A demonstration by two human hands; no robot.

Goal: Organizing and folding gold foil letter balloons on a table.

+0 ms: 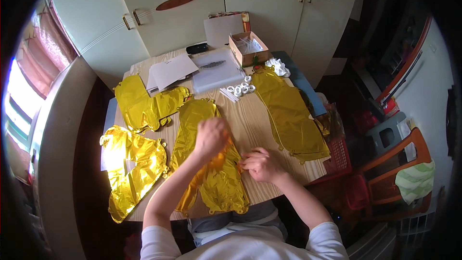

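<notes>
A flat, uninflated gold foil balloon point(224, 190) lies in front of me at the table's near edge, its outline dotted with small tabs. My left hand point(211, 138) is closed in a fist over its upper middle; the fingertips are turned away, so what they hold is hidden. Orange-tinted, crumpled foil shows just below that fist. At the balloon's right edge my right hand point(262, 164) is closed, thumb and fingers pinching the foil rim. Other flat gold foil pieces lie around: one at far left point(139, 101), a brightly lit one at near left point(137, 168), and a long one at right point(291, 120).
Toward the back of the wooden table point(243, 120) are white rings point(240, 89), short white sticks point(229, 95), a clear plastic sleeve point(216, 74), grey cards point(173, 71) and an open cardboard box point(249, 50). A wooden chair point(399, 163) stands at right; cabinets point(183, 24) close off the back.
</notes>
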